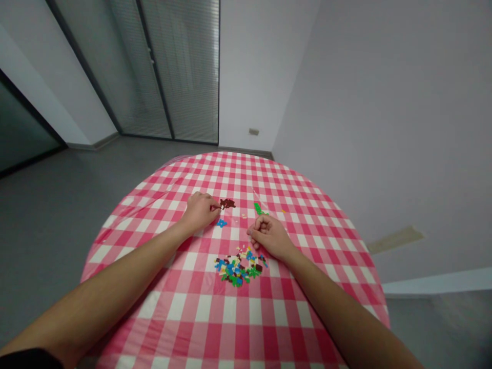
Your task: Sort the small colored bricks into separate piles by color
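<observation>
My left hand [200, 210] rests on the table with its fingers pinched together at the edge of a small brown pile of pieces [227, 204]. What the pinch holds is too small to make out. A single blue piece [221, 223] lies just below that hand. My right hand [269, 236] is curled into a loose fist beside a mixed heap of small coloured pieces [240, 266]. A small green group of pieces [258, 208] lies just beyond the right hand.
The round table [215, 328] wears a red and white checked cloth. A few pale loose pieces [243, 216] lie between the hands. A white wall stands close on the right, grey floor on the left, glass doors with blinds [169, 66] behind.
</observation>
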The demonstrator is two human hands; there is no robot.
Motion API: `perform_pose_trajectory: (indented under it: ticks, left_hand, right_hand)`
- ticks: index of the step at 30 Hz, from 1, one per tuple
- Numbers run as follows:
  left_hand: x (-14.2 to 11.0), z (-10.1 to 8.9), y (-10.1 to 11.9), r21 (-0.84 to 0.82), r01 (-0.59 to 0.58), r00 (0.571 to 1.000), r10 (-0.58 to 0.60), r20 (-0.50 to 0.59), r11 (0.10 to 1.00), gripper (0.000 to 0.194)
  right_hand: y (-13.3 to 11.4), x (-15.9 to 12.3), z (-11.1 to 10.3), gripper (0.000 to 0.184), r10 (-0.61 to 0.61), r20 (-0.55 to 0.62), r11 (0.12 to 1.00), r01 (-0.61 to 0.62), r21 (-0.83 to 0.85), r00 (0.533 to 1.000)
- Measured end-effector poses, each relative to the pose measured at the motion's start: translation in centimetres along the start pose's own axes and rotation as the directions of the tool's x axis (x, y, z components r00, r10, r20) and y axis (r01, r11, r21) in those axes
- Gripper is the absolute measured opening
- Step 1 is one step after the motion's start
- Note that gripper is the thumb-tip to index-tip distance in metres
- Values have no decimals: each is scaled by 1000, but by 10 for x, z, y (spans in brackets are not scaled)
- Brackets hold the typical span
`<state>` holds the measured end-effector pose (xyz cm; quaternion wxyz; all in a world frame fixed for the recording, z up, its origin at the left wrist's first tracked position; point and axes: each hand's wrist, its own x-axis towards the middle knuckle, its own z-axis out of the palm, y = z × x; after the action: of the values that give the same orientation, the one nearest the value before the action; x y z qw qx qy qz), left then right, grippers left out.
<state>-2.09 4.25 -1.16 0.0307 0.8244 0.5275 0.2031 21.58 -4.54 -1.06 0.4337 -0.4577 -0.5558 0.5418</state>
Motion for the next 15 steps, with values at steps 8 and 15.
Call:
perform_pose_trajectory:
  ticks: [8,15]
  left_hand:
    - [-2,9,-6,-81,-122,986,111,-125,989,19]
    - [2,5,-8,-100,-86,993,77,-92,991,18]
  right_hand:
    - [-2,0,-2,31,7,-26,1000,-7,-13,1000]
    - [2,2,-3,30,4,-20,1000,-4,-9,1000]
